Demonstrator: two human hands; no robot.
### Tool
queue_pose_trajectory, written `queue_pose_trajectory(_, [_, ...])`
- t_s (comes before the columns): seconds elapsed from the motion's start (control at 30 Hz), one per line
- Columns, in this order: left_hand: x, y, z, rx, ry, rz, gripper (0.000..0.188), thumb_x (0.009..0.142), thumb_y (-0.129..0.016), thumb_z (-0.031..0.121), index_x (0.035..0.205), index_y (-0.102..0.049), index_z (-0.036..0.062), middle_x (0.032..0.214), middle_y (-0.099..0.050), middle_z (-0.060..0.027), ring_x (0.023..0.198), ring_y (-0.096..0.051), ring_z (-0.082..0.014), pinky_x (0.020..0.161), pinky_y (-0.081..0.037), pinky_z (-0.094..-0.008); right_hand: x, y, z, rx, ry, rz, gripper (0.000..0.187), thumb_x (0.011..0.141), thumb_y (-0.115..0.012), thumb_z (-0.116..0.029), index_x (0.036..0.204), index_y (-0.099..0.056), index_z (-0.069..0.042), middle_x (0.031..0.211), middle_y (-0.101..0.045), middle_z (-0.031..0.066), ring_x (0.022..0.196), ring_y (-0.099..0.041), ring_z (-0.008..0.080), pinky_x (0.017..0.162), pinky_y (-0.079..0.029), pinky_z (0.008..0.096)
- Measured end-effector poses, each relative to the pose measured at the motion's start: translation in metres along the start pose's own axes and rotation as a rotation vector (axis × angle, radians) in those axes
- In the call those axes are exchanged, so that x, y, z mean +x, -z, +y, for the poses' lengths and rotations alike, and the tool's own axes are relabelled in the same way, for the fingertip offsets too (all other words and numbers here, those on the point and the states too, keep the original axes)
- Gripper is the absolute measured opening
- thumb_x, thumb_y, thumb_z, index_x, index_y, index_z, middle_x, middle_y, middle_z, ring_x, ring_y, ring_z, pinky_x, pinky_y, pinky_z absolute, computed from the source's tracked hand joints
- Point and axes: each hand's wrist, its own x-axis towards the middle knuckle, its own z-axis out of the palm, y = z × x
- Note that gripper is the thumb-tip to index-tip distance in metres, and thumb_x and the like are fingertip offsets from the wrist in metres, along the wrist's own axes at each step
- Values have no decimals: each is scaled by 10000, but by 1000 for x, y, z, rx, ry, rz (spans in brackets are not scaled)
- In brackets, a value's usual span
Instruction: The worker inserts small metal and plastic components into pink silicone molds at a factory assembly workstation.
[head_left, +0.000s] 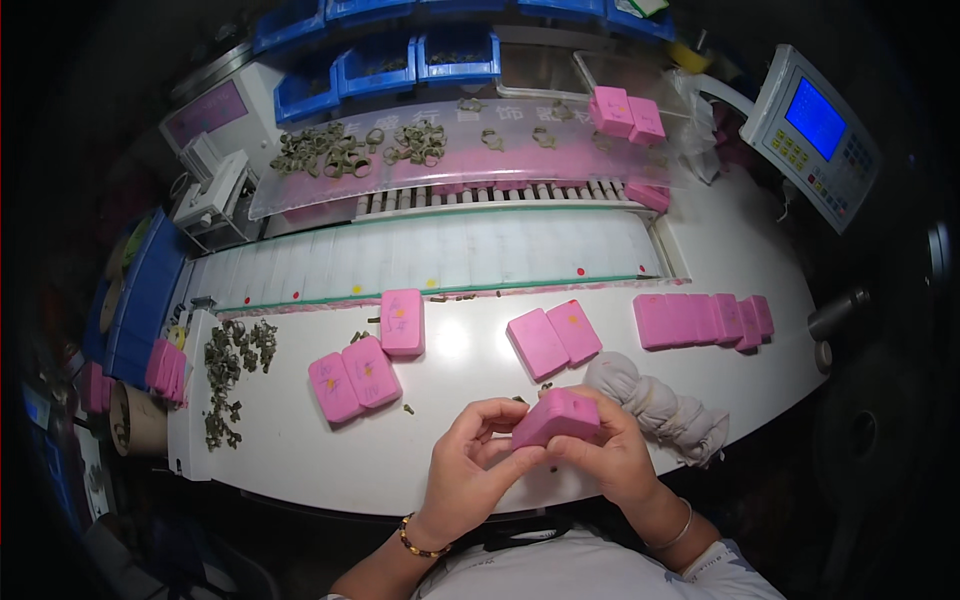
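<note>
Close to my body, both hands hold a pink rubber mould (556,418) above the near edge of the white table. My left hand (468,462) grips its left side, fingers curled behind and thumb at the lower edge. On the other side, my right hand (612,452) wraps round the right end, with its thumb on the near face. A pair of pink moulds (540,340) lies just beyond my hands. To the left are two moulds with handwritten marks (356,378) and a single one (402,322) behind them.
A twisted white cloth (660,405) lies right of my hands; a row of pink moulds (690,321) is beyond it. Small olive-green pieces (228,375) fill a tray at left. Green rings (335,150) rest on a clear sheet, with blue bins (458,58) behind. A control panel (812,130) stands right.
</note>
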Motion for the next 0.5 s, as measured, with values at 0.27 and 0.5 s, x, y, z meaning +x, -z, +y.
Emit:
queue_pose_trajectory(0.27, [4, 2, 11, -128, 204, -6, 400, 888, -646, -22, 1247, -488, -99, 1149, -597, -150, 1062, -602, -154, 936, -517, -267, 3, 0, 0, 159, -34, 114, 489, 876, -701, -83, 1299, -470, -4, 1150, -581, 55, 1059, -561, 126, 923, -458, 291])
queue_pose_trajectory(0.5, [0, -3, 3, -151, 164, 50, 325, 893, -616, -11, 1200, -540, -84, 1076, -638, -125, 964, -634, -135, 872, -523, -249, 1, -4, -1, 115, -90, 123, 520, 849, -709, -56, 1302, -460, -5, 1140, -582, 56, 1023, -567, 114, 885, -473, 274])
